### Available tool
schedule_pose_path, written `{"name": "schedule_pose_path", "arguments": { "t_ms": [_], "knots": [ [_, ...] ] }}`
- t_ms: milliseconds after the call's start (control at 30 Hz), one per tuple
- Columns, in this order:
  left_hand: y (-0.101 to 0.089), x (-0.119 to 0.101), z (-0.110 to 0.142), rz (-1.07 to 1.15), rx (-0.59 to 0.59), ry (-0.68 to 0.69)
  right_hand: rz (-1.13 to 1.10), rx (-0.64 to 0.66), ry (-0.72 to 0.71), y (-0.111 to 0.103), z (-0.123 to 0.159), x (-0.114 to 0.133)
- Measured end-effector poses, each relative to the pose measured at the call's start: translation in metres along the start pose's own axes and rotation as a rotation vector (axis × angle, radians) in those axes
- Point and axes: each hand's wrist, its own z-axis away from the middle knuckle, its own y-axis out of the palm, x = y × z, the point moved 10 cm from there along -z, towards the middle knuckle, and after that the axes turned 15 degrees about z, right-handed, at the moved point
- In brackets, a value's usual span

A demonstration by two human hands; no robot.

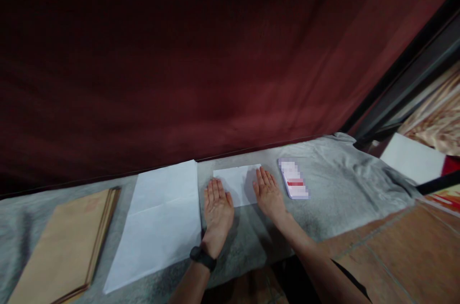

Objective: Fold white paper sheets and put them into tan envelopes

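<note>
A small white sheet of paper lies on the grey cloth in front of me. My left hand is at its left edge, fingers stretched out and covering part of that side. Over the right edge rests my right hand, also with extended fingers. Neither hand grips anything. Left of my left hand is a stack of larger white paper with a crease across its middle. A phone with a blurred, lit screen lies just right of my right hand.
Brown paper envelopes are stacked at the far left of the grey cloth. A dark red curtain hangs behind the surface. At the right are a dark frame bar, a white box-like object and a tiled floor.
</note>
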Motion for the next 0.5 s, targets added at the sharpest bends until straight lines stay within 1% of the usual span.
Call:
{"name": "schedule_pose_path", "arguments": {
  "t_ms": [67, 133, 233, 300, 367, 433, 500],
  "knots": [
    [0.006, -0.015, -0.002, 0.032, -0.016, 0.108, -0.086, -0.023, -0.063, -0.008, -0.006, 0.019],
    [0.019, -0.028, -0.002, 0.072, 0.000, 0.211, -0.168, -0.033, -0.132, -0.010, -0.010, 0.040],
    [0.038, -0.035, -0.002, 0.144, 0.012, 0.283, -0.242, -0.011, -0.159, -0.003, -0.014, 0.061],
    [0.046, -0.033, -0.001, 0.159, 0.008, 0.282, -0.245, 0.013, -0.141, 0.007, -0.015, 0.064],
    [0.049, -0.028, -0.001, 0.132, 0.010, 0.250, -0.210, 0.037, -0.129, 0.015, -0.016, 0.061],
    [0.047, -0.022, -0.002, 0.099, 0.013, 0.218, -0.147, 0.052, -0.137, 0.019, -0.017, 0.056],
    [0.041, -0.017, -0.003, 0.076, 0.015, 0.187, -0.070, 0.052, -0.141, 0.021, -0.017, 0.049]
  ]
}}
